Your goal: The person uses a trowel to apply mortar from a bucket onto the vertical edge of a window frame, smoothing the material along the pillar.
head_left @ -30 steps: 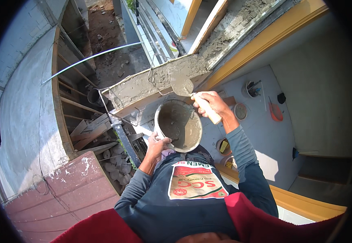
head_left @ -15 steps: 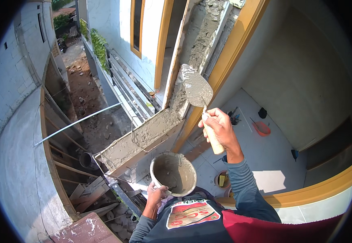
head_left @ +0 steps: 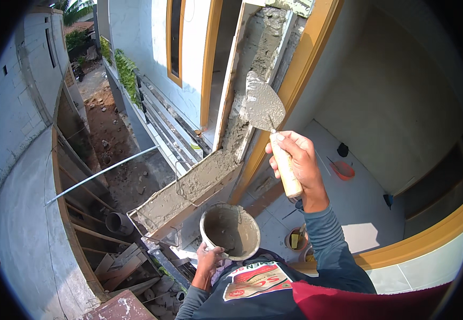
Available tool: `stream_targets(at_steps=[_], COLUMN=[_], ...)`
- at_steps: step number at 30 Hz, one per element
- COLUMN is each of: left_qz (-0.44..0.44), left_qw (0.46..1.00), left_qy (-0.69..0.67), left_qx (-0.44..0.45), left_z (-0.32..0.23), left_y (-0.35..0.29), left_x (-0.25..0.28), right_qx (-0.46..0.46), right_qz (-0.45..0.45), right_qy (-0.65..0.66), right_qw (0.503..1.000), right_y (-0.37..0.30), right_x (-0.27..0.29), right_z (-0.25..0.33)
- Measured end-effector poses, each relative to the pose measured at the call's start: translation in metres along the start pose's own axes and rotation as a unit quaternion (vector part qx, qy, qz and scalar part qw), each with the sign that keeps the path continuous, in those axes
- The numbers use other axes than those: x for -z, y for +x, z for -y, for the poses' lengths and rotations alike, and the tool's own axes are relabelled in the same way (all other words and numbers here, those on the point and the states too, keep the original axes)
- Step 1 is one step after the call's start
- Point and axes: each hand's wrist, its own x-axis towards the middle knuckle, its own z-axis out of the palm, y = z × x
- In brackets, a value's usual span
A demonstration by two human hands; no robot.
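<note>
My right hand is closed round the wooden handle of a trowel. Wet grey mortar coats the trowel's blade, which is over the mortar-filled channel beside the yellow-brown frame. Low in front of my body, my left hand grips the rim of a pale bucket. Some grey mortar lies inside the bucket. Just beyond it, a second strip of mortar between boards runs to the left, with bent wire clamps across it, and meets the channel at a corner.
A white pipe slants across the left, above a drop to rubble and planks. Metal rails stand beyond the mortar strip. On the tiled floor at right are an orange-red basin and a bucket with a yellow object.
The trowel blade has moved up slightly along the channel, its handle now turned more upright. My left hand still holds the bucket in about the same place. The view has shifted a little.
</note>
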Motion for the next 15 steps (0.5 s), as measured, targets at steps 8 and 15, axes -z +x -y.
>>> stream_targets(at_steps=[8, 15], left_qz=[0.005, 0.008], left_qw=[1.000, 1.000], left_qy=[-0.019, -0.003], left_qx=[-0.002, 0.025], left_z=[0.004, 0.003], left_y=[0.004, 0.001], left_x=[0.004, 0.006], right_qx=[0.135, 0.107], right_qz=[-0.039, -0.005], right_qy=[-0.005, -0.008], right_qw=[0.990, 0.994], right_y=[-0.001, -0.001], right_x=[-0.010, -0.010], right_z=[0.049, 0.055])
